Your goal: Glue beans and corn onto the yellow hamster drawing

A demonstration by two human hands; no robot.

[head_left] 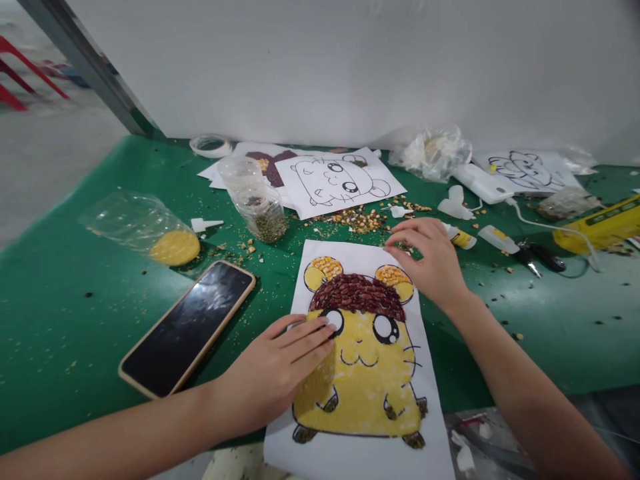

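Observation:
A hamster picture (373,380) on white paper lies before me. Its head is covered with dark red beans (357,293), its ears partly with corn kernels (393,275), and its body with fine yellow grains. My left hand (295,353) rests flat on the picture's left side, fingers stretched over one eye. Near the sheet's upper right corner, my right hand (425,257) has its fingers curled with thumb and fingertips close together. Whatever may be between them is too small to make out. Just past them are scattered mixed seeds (357,219).
A phone (187,327) lies at the left, near a bottle with yellow grains (175,248) and a jar of green seeds (270,223). Behind are an outline drawing (340,180) and a tape roll (210,145). At right are a glue bottle (463,237), a glue gun (483,185) and keys (530,260).

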